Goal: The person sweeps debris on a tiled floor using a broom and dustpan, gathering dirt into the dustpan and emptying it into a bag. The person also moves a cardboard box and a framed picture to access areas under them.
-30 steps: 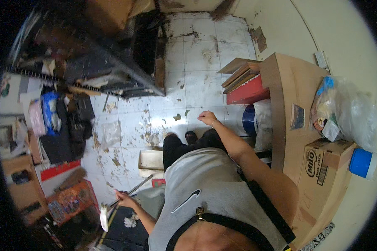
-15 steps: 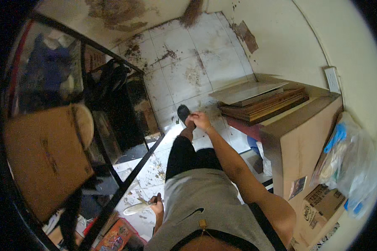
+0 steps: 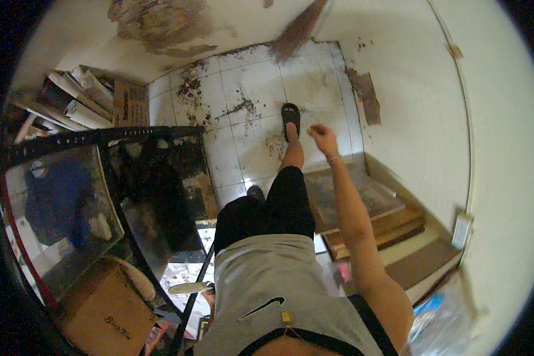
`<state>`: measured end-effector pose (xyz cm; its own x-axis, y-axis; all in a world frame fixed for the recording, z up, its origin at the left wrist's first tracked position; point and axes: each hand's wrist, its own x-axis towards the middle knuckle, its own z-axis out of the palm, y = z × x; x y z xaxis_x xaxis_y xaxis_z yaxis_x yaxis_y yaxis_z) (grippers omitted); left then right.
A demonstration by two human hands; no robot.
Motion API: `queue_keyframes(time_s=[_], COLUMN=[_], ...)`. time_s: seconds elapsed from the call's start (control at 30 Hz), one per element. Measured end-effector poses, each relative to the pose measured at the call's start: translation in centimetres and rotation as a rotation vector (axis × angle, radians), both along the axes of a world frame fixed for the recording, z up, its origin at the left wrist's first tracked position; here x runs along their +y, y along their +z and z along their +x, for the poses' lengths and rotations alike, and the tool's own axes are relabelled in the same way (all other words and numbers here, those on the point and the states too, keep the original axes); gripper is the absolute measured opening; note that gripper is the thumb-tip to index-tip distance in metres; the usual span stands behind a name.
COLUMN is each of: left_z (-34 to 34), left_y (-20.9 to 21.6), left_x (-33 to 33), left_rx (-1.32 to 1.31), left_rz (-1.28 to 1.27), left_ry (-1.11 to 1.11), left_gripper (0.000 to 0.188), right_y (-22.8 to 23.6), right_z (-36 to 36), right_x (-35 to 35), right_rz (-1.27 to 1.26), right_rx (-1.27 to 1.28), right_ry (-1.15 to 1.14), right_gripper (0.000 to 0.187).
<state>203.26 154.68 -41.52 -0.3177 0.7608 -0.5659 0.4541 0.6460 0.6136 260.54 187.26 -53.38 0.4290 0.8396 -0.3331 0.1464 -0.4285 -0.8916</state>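
Observation:
My right hand [image 3: 324, 142] reaches forward over the tiled floor, beside my front foot in a dark sandal [image 3: 291, 113]. Its fingers are loosely bent with the thumb a little apart, and I see nothing in them. Low at my left side, my left hand [image 3: 210, 295] is closed on a pale, flat, oblong thing with a dark grip [image 3: 188, 288]. That thing points left, near the black metal rack bar. Much of the left hand is hidden by my shirt and the bar.
A black metal rack [image 3: 154, 132] with a glass panel stands left, near a cardboard box [image 3: 104, 308]. Stacked boards [image 3: 374, 234] lie right, beside a plastic bag [image 3: 442, 326]. A broom [image 3: 299, 29] leans at the far wall. Dirt [image 3: 243, 107] litters the floor tiles [image 3: 255, 74].
I have stepped forward, one sandalled foot now ahead. My right hand has moved forward and right, away from my leg. The left hand with the pale thing is now more hidden at my side.

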Motion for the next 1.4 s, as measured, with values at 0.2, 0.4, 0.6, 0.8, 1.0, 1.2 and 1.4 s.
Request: queue_keyframes(time_s=[0.2,0.4,0.6,0.8,1.0,1.2,1.4], left_z=[9.4,16.8,23.4,24.0,23.6,22.1,18.2], left_y=[-0.5,2.2,4.7,1.7,1.1,-0.9,-6.3], left_x=[10.0,20.4,28.9,33.8,36.7,37.1,32.9], left_rx=[-0.064,0.567,0.443,0.374,0.402,0.308,0.771], left_rz=[0.07,-0.285,-0.065,0.224,0.245,0.299,0.281], left_ry=[0.197,-0.28,0.119,0.276,0.396,0.533,0.24], left_gripper=[0.03,0.03,0.021,0.028,0.024,0.028,0.022], right_y=[1.8,3.5,0.0,-3.5,-2.9,4.9,1.0], right_z=[15.7,24.3,30.9,34.4,32.3,32.5,30.7], right_x=[28.1,48.1,56.8,60.3,55.7,36.6,25.5], right_rz=[0.001,-0.079,-0.565,-0.298,-0.642,-0.773,-0.895], right_rx=[-0.854,-1.569,-1.993,-2.098,-1.884,-0.732,0.053], right_ry=[0.275,0.766,1.048,1.276,1.322,0.98,0.105], right_gripper=[0.042,0.061,0.062,0.032,0.031,0.054,0.066])
